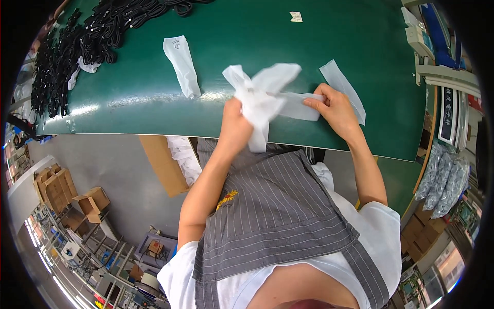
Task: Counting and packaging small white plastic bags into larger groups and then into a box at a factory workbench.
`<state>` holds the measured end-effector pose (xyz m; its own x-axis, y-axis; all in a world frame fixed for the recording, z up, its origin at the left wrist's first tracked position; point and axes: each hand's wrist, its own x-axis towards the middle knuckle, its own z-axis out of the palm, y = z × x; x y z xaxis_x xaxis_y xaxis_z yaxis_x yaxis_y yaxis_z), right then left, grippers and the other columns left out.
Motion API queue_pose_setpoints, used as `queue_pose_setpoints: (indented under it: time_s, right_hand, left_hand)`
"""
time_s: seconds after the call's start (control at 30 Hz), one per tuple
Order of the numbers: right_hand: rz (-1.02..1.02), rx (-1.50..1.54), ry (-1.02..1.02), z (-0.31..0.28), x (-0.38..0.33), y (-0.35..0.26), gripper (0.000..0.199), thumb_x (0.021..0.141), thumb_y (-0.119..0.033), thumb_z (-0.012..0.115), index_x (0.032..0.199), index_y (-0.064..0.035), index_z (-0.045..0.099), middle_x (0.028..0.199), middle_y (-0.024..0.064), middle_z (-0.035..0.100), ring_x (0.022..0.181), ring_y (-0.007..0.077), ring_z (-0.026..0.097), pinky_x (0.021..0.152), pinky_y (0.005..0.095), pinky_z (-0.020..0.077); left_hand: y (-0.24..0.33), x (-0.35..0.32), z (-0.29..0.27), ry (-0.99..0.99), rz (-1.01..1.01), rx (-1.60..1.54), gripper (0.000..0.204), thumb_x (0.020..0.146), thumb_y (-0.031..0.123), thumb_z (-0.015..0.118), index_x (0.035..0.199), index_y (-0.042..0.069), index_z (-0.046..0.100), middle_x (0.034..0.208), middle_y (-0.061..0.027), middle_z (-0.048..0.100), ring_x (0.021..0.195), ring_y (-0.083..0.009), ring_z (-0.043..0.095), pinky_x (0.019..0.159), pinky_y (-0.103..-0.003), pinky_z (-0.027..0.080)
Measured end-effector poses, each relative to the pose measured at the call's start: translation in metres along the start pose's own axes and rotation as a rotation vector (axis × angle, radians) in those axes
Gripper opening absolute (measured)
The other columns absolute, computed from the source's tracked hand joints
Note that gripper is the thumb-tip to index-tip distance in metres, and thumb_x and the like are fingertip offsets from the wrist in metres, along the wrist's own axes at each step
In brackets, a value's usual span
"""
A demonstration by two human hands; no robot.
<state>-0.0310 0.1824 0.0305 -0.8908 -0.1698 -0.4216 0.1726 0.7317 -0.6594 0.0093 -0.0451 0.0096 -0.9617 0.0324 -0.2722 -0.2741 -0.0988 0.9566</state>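
Note:
A bunch of translucent white plastic bags (261,101) fans out from my left hand (236,126), which is closed around it above the table's near edge. My right hand (337,110) pinches the end of one long narrow bag (298,107), stretched sideways from the bunch. The bunch is slightly blurred, and it hides some of my left fingers. Behind my right hand lies a flat, narrow bag (343,87). Further left, another white bag (181,67) with a small printed mark rests on the table; it looks filled, though its contents cannot be made out.
The green table (247,31) carries a heap of black coiled cables (105,31) at the far left and a small paper label (296,17) at the back. Below its front edge stands a cardboard box (163,165) with white bags (184,158) inside. Wrapped bundles (443,177) hang at right.

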Motion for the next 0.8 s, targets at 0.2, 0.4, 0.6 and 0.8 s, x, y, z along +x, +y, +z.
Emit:
queue_pose_setpoints:
  time_s: [0.2,0.4,0.6,0.8]
  right_hand:
    - [-0.006,0.329,0.157,0.009,0.0,0.022,0.018,0.087,-0.019,0.061,0.082,-0.0037,0.053,0.062,-0.0009,0.05,0.054,0.0075,0.042,0.05,0.0237,0.0331]
    - [0.087,0.441,0.218,0.018,-0.008,0.011,0.026,0.085,-0.022,0.064,0.101,-0.0044,0.053,0.066,0.0021,0.055,0.057,0.0123,0.052,0.053,0.0289,0.0403]
    - [-0.127,-0.077,0.371,0.034,-0.014,0.012,0.038,0.081,-0.016,0.066,0.115,-0.0078,0.049,0.069,0.0068,0.057,0.062,0.0257,0.057,0.056,0.036,0.0443]
    - [-0.342,-0.15,0.655,-0.003,-0.033,0.01,0.044,0.08,-0.008,0.066,0.121,-0.0096,0.052,0.095,0.0076,0.058,0.076,0.0219,0.056,0.062,0.0312,0.0463]
  left_hand:
    - [0.0,0.019,-0.003,-0.062,-0.173,-0.124,0.04,0.091,0.023,0.053,0.125,0.001,0.049,0.119,-0.0126,0.056,0.099,-0.0258,0.063,0.065,-0.031,0.053]
    - [0.0,0.013,-0.008,-0.027,-0.146,-0.216,0.035,0.092,0.02,0.051,0.121,0.0,0.051,0.116,-0.0133,0.057,0.096,-0.024,0.064,0.063,-0.03,0.054]
    - [0.0,0.01,-0.008,0.007,-0.111,-0.21,0.034,0.093,0.014,0.05,0.124,0.002,0.051,0.117,-0.0135,0.059,0.101,-0.0185,0.06,0.071,-0.031,0.055]
    - [0.0,0.005,-0.017,-0.021,-0.164,-0.282,0.033,0.093,0.012,0.05,0.124,0.003,0.052,0.118,-0.0125,0.059,0.106,-0.0189,0.057,0.072,-0.032,0.055]
